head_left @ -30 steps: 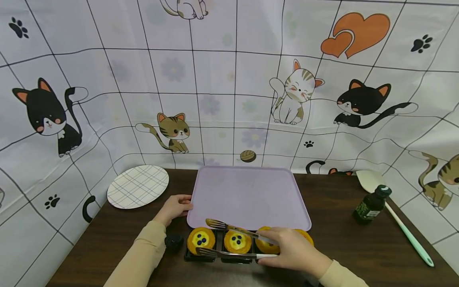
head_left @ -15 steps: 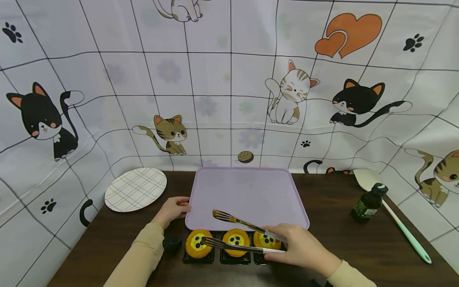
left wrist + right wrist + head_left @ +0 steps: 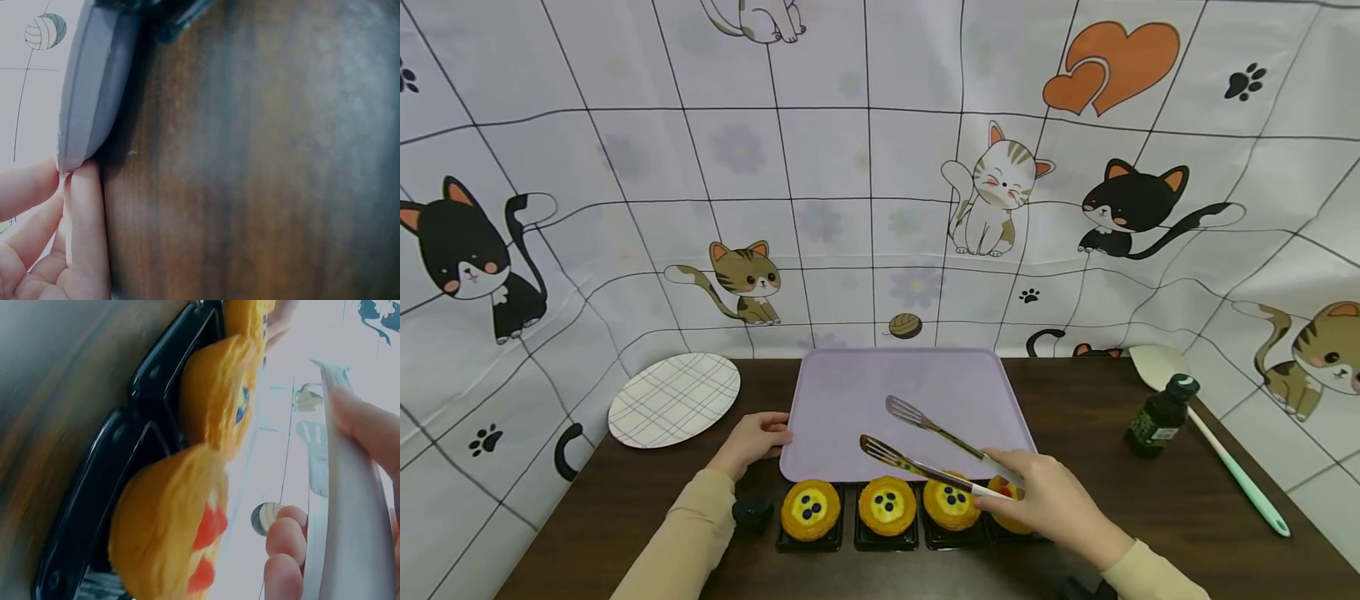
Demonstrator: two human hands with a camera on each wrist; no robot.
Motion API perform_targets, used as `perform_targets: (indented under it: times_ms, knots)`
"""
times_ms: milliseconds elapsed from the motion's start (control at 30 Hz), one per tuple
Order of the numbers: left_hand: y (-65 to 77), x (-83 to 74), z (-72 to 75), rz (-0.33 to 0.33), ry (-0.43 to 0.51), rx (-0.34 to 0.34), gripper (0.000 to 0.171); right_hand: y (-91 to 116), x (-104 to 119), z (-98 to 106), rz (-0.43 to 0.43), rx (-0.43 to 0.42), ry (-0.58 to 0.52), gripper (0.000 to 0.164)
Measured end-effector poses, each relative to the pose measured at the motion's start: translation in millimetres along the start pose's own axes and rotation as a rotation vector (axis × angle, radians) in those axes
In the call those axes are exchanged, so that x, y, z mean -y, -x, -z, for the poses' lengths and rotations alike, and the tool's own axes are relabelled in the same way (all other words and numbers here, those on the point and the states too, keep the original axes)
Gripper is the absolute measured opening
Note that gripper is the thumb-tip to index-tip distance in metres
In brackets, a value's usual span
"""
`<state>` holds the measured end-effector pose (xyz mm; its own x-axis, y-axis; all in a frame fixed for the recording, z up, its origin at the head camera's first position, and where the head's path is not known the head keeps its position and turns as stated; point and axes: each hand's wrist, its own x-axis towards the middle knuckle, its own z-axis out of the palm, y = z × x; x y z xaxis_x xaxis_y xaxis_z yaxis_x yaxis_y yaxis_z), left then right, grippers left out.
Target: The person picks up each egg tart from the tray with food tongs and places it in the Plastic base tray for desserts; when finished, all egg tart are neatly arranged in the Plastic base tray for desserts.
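My left hand (image 3: 754,442) pinches the left edge of a lilac tray (image 3: 842,408); in the left wrist view, thumb and fingers (image 3: 87,219) meet at its rim. My right hand (image 3: 1045,496) grips a pair of tongs (image 3: 955,439) by the pale handles, arms spread apart with nothing between them. Their slotted tips hang over the front part of the tray. In front of the tray is a row of several yellow tarts in black plastic holders (image 3: 886,542). Dark berries top the left tart (image 3: 811,510) and its neighbours. The rightmost tart (image 3: 162,525), topped in red, is partly hidden by my right hand in the head view.
A white checked plate (image 3: 673,400) leans at the back left. On the right stand a dark green bottle (image 3: 1163,414) and, behind it, a spatula (image 3: 1240,479) with a mint handle. A cat-print sheet (image 3: 835,167) covers the wall behind the brown table.
The tongs have swung up and back from over the tarts to over the tray, uncovering the tarts. The left hand keeps its place at the tray's edge.
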<state>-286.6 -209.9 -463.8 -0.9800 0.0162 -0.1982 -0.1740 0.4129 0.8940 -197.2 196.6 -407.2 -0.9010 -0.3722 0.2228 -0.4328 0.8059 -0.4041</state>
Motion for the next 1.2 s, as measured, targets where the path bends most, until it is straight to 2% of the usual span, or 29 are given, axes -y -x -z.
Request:
perform_targets:
  times_ms: [300, 600, 900, 1200]
  knots:
    - [0.0, 0.0, -0.2, 0.006, 0.003, -0.003, 0.044, 0, -13, 1, -0.087, -0.071, -0.033, 0.064]
    - [1.2, -0.4, 0.7, 0.002, 0.006, 0.001, 0.044, -2, -33, 6, -0.170, -0.139, 0.014, 0.064]
    - [0.2, -0.8, 0.6, -0.006, 0.006, -0.002, 0.044, -1, -62, 8, -0.256, -0.157, 0.005, 0.065]
    - [-0.5, 1.4, 0.0, -0.001, 0.017, -0.003, 0.045, 0, -84, 10, -0.349, -0.141, 0.003, 0.066]
